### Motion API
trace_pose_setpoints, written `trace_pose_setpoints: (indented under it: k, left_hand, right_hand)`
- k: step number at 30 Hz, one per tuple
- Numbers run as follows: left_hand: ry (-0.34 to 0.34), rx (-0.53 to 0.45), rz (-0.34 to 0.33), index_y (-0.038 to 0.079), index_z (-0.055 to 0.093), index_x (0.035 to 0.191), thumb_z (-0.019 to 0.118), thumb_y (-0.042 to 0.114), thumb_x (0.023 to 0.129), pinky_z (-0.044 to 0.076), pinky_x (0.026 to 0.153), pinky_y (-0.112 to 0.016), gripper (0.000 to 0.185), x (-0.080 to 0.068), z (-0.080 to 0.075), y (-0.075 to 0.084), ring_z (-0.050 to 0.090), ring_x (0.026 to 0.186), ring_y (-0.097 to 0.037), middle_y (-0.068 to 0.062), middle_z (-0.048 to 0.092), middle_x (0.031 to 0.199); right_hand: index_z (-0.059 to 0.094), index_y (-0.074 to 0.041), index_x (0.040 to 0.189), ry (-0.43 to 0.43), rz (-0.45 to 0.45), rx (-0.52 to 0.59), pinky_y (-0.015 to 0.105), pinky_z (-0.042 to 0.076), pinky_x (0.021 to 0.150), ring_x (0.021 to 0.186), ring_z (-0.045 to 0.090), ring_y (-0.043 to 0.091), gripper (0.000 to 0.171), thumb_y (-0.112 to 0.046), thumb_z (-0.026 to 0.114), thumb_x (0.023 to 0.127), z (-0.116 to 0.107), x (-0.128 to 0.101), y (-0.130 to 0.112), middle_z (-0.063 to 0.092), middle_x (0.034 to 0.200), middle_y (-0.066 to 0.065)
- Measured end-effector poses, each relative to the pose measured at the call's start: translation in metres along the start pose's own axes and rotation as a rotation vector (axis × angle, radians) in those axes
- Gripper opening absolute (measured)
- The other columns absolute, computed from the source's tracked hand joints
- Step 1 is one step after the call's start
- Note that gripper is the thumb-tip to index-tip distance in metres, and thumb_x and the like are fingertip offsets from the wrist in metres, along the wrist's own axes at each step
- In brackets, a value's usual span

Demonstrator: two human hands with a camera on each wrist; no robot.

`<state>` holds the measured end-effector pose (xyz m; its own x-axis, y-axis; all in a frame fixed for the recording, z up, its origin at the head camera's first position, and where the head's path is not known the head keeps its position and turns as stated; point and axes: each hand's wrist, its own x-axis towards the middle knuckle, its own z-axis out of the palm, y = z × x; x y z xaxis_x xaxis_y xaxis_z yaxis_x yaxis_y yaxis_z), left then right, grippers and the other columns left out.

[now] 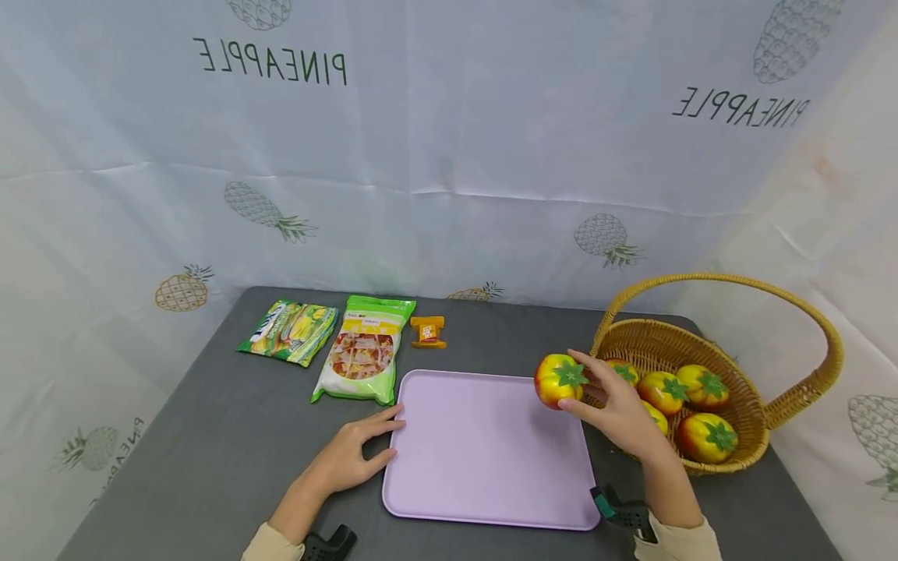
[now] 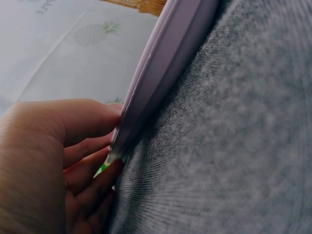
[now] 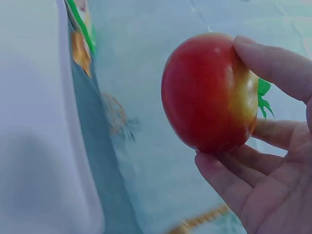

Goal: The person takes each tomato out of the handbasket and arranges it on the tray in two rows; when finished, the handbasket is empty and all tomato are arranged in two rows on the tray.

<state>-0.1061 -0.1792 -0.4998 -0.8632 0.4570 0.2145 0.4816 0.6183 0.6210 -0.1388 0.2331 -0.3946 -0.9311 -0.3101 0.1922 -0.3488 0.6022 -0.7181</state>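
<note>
My right hand (image 1: 617, 409) holds a red-and-yellow tomato (image 1: 559, 380) with a green stalk, its fingers curled round it, above the right edge of the lilac tray (image 1: 491, 452). In the right wrist view the tomato (image 3: 209, 92) sits between my thumb and fingers (image 3: 273, 63). My left hand (image 1: 358, 452) rests on the grey table (image 1: 210, 436) with straight fingers against the tray's left edge (image 2: 161, 73); the left hand's fingers (image 2: 78, 126) touch the rim.
A wicker basket (image 1: 730, 366) with several more tomatoes stands at the right. Two snack bags (image 1: 291, 331) (image 1: 365, 351) and a small orange clip (image 1: 428, 331) lie at the back left. A pineapple-print cloth hangs behind.
</note>
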Motion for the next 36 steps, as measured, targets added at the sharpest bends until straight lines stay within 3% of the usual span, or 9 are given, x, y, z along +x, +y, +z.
trace_pose_setpoints:
  k: [7,14,28,36]
  left_hand:
    - [-0.008,-0.007,-0.025,0.018,0.062,0.126,0.066,0.024,0.087,0.044,0.102,-0.045,0.04,-0.001,-0.001,0.001,0.048,0.13,-0.019,0.004,0.048,0.144]
    - [-0.005,-0.004,-0.026,0.018,0.063,0.126,0.066,0.023,0.087,0.044,0.102,-0.044,0.04,0.0,0.0,0.002,0.048,0.13,-0.019,0.004,0.048,0.144]
    - [-0.008,-0.006,-0.041,0.02,0.063,0.125,0.066,0.024,0.086,0.042,0.104,-0.045,0.039,0.0,0.001,0.001,0.047,0.131,-0.018,0.005,0.048,0.144]
    - [-0.008,-0.003,-0.036,0.02,0.064,0.125,0.067,0.024,0.086,0.042,0.103,-0.045,0.039,0.001,0.002,0.001,0.047,0.131,-0.018,0.004,0.048,0.143]
  right_hand:
    - [0.044,-0.015,0.141,-0.006,-0.031,0.116,0.041,0.049,0.095,0.111,0.053,0.022,0.068,-0.027,0.074,0.081,0.045,0.02,-0.001,0.05,0.134,0.009]
    - [0.043,-0.013,0.141,-0.012,-0.016,0.161,0.043,0.048,0.097,0.116,0.053,0.026,0.072,-0.03,0.076,0.08,0.082,0.038,0.003,0.051,0.133,0.01]
    - [0.043,-0.002,0.14,-0.147,-0.051,0.18,0.043,0.047,0.099,0.115,0.053,0.028,0.071,-0.023,0.075,0.081,0.123,0.061,-0.014,0.051,0.132,0.015]
    - [0.041,-0.006,0.142,-0.216,-0.041,0.146,0.043,0.045,0.102,0.116,0.053,0.025,0.075,-0.034,0.075,0.08,0.142,0.07,-0.013,0.049,0.133,0.011]
